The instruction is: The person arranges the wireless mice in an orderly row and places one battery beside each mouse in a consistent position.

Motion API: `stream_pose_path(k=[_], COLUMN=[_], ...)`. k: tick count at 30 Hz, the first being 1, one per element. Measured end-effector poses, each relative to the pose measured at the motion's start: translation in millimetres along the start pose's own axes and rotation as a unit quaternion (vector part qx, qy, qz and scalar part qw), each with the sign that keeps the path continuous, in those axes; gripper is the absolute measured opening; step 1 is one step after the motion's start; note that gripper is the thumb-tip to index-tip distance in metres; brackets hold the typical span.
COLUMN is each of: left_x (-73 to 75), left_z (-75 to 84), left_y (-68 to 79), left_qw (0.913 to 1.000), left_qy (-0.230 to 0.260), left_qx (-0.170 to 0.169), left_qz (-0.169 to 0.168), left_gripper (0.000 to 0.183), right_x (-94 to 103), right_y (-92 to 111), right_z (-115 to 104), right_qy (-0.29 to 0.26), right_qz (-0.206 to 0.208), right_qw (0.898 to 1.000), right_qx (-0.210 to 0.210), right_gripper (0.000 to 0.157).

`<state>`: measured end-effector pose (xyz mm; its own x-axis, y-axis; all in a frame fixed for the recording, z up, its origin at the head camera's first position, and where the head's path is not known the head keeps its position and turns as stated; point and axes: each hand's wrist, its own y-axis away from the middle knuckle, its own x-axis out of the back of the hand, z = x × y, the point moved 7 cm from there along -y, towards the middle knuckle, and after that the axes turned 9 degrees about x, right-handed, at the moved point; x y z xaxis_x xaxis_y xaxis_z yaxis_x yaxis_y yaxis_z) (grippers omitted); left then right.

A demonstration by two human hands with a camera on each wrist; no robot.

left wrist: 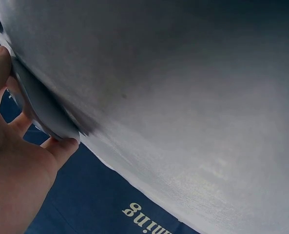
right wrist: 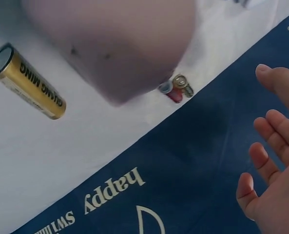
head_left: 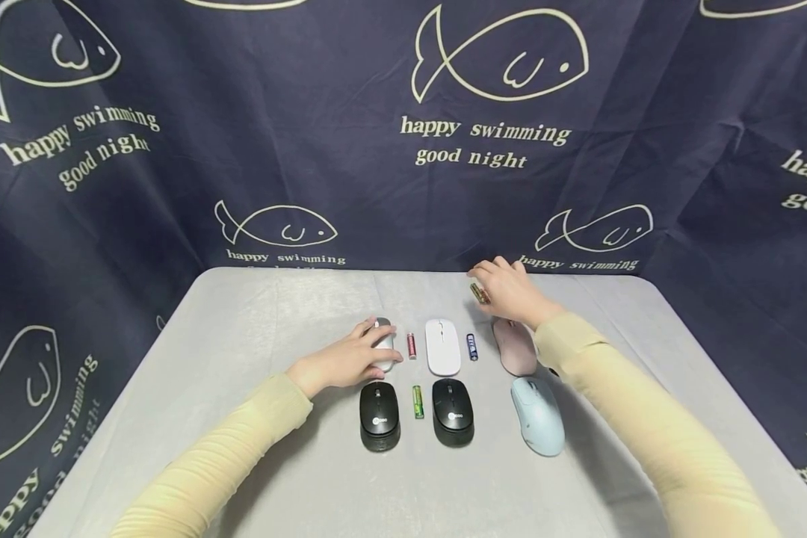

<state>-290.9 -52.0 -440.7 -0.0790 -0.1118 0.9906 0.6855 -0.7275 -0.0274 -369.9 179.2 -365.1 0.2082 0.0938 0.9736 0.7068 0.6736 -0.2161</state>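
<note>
My left hand (head_left: 350,357) grips a grey-and-white mouse (head_left: 382,344), fingers and thumb spread round its edges. In the left wrist view, the fingertips of the left hand (left wrist: 22,161) lie along the sides of the grey mouse (left wrist: 44,105). Toward the back, my right hand (head_left: 511,291) hovers beside a small pair of batteries (head_left: 480,293). Its fingers are apart and hold nothing in the right wrist view. A pink mouse (head_left: 514,347) lies below that wrist. A gold battery (right wrist: 29,83) lies beside the pink mouse (right wrist: 120,44) in the right wrist view.
Between the mice lie a red battery (head_left: 412,346), a blue battery (head_left: 471,347) and a green battery (head_left: 418,402). A white mouse (head_left: 442,347) is in the middle. Two black mice (head_left: 379,411) and a light blue mouse (head_left: 538,416) form the front row. Dark fabric (head_left: 376,149) hangs behind.
</note>
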Motion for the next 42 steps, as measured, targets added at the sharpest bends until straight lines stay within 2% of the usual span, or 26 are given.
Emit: stream_pose_path(k=[11,32,42], left_x=[-2.8,-0.9,0.4], left_z=[-2.4,-2.8,-2.2], left_y=[-1.5,-2.3,-1.0], left_qw=[1.0000,0.9999,1.0000], left_qy=[-0.002,0.000,0.001], left_qx=[0.002,0.009,0.005], left_qz=[0.004,-0.006,0.001], left_gripper=[0.039,0.039,0.038], right_x=[-20.8,-46.5,-59.5], right_y=[-4,-12,-16], right_z=[20,39,43], right_qy=[0.010,0.015,0.009], right_qz=[-0.032,-0.120,-0.123], right_qw=[0.999,0.992,0.992], right_qx=[-0.033,-0.039,-0.039], right_gripper=[0.054,0.062,0.060])
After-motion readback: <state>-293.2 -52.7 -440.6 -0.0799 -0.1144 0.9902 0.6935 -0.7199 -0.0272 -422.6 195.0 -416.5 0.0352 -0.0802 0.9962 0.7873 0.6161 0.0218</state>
